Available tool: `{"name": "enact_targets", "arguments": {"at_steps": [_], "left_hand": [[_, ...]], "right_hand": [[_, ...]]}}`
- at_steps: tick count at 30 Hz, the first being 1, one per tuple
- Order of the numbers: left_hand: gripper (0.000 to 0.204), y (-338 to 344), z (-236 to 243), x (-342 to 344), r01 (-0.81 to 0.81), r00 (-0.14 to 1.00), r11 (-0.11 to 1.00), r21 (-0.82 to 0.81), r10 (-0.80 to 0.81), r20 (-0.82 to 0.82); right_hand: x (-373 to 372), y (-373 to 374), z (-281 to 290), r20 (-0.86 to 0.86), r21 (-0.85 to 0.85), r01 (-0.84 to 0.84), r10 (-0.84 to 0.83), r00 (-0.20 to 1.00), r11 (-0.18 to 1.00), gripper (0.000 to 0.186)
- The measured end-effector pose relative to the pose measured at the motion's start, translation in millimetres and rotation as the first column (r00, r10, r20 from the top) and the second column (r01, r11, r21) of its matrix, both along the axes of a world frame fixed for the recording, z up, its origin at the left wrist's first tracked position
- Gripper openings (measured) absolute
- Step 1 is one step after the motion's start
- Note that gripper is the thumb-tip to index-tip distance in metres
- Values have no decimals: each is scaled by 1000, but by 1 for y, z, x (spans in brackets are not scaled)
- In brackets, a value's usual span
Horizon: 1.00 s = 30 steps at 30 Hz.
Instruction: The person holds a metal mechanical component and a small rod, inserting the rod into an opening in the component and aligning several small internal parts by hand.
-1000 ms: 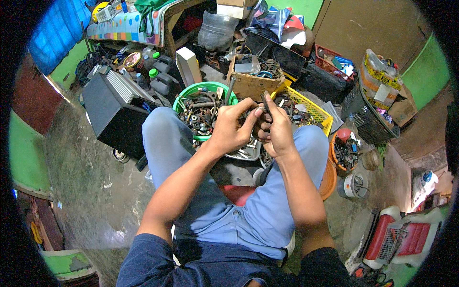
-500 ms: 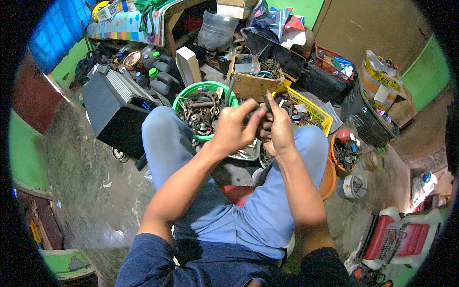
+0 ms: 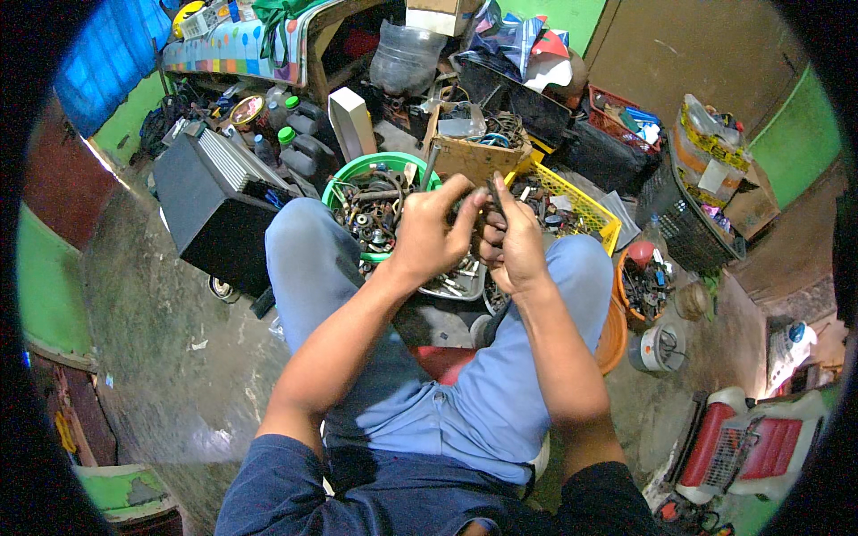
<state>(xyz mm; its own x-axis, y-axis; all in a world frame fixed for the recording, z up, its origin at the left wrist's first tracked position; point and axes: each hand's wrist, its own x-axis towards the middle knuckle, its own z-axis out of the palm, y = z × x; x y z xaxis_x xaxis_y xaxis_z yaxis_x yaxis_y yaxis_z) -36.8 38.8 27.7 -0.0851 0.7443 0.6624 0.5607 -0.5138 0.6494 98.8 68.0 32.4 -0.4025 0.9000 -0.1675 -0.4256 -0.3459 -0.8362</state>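
My two hands meet between my raised knees, above containers of metal parts. The right hand (image 3: 517, 243) is closed round a small dark, thin piece (image 3: 496, 196), its thumb pressed along it. What kind of piece it is I cannot make out. My left hand (image 3: 432, 225) is closed beside it, thumb and curled fingers pinched close to the piece; whatever they grip is hidden. Behind the left hand stands a green basin (image 3: 336, 170) full of loose metal parts. A yellow crate (image 3: 601, 214) of mixed parts lies beyond the right hand, and a grey tray (image 3: 458, 293) of small metal pieces sits below.
A black box-like case (image 3: 219, 219) stands left of my knee. A wooden box (image 3: 474, 158) of wires is behind the basin. On the right are an orange basin (image 3: 623, 311), a white bucket (image 3: 653, 348) and a dark mesh basket (image 3: 693, 228).
Both hands have shifted slightly left and stay close together. The left fingers, blurred before, now show more clearly; the dark piece stays in the right hand.
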Motion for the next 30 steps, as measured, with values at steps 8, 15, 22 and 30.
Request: {"name": "enact_targets", "arguments": {"at_steps": [8,15,22,30], "left_hand": [[8,0,2,3,-25,999,1000,8,25,43],[6,3,-4,3,5,1000,998,63,-6,25],[4,0,-4,3,14,999,999,50,-13,-31],[5,-4,-3,5,1,1000,999,44,0,-30]], "right_hand": [[3,6,-5,-57,35,-112,114,992,993,38],[3,3,-4,6,11,-16,16,1000,1000,37],[0,2,0,36,-8,10,-10,999,1000,37],[-1,1,1,56,-16,37,-36,998,999,36]]}}
